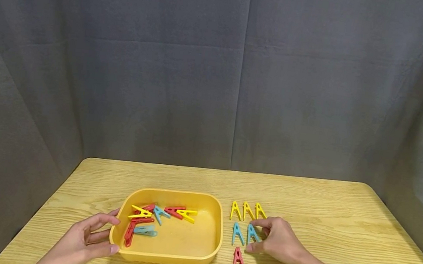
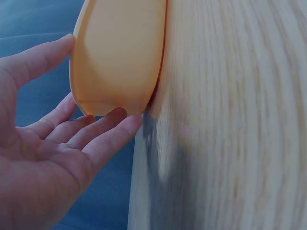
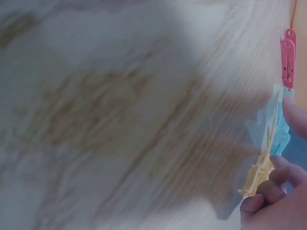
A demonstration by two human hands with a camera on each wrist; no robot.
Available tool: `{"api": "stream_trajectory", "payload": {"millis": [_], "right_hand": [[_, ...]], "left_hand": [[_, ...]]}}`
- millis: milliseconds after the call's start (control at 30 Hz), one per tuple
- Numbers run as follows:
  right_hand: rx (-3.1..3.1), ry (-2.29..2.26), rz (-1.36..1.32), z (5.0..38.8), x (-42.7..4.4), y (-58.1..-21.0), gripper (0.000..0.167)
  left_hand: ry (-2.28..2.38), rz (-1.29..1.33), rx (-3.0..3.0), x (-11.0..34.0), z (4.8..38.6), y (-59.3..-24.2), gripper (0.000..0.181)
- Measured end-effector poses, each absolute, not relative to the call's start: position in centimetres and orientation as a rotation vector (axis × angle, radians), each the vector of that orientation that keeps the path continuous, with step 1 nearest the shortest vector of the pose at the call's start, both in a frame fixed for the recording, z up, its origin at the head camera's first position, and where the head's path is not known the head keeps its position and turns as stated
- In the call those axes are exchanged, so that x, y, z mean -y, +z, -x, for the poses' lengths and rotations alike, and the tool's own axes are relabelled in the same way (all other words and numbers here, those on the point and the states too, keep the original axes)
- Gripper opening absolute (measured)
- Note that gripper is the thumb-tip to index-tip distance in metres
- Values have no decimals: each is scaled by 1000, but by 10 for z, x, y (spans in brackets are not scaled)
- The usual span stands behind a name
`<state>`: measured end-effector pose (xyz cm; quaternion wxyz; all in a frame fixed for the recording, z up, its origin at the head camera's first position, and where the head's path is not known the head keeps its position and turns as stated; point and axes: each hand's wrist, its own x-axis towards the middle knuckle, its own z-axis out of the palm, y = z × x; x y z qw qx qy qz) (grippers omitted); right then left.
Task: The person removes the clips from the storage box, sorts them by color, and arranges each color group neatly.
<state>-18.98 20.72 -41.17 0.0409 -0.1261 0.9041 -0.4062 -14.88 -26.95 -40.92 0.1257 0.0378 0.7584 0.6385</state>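
Observation:
My right hand point(image 1: 281, 242) pinches a blue clothespin point(image 1: 252, 234) lengthwise on the table, thumb at its near end and index finger at its far end. Another blue clothespin point(image 1: 237, 234) lies just left of it. Behind stand three yellow clothespins point(image 1: 248, 211) in a row, and nearer the front lies one red clothespin point(image 1: 238, 261). In the right wrist view the thumb and blue clothespin point(image 3: 283, 139) show at the right edge. My left hand point(image 1: 83, 239) touches the left end of a yellow basket point(image 1: 180, 260) with loosely extended fingers; the left wrist view shows fingertips against its wall point(image 2: 120, 57).
Inside the basket several red, yellow and blue clothespins point(image 1: 145, 229) lie jumbled toward its left side. The wooden table point(image 1: 325, 207) ends at a grey curtain point(image 1: 160, 99) behind, with curtain on both sides too.

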Motion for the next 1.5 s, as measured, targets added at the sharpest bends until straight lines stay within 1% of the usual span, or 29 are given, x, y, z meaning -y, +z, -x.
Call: {"api": "stream_trajectory", "payload": {"millis": [967, 1300, 1400, 1500], "right_hand": [[-2805, -1211, 369, 196, -203, -416, 67], [-2824, -1169, 406, 195, -203, -411, 71], [-2843, -1142, 451, 192, -201, -400, 60], [-2870, -1109, 575, 191, -196, -384, 42]], "left_hand": [[1866, -134, -2211, 270, 149, -410, 59], [1855, -101, -2223, 270, 149, -411, 59], [1850, -96, -2226, 270, 149, -411, 59], [1857, -109, -2217, 270, 149, -410, 59]]}}
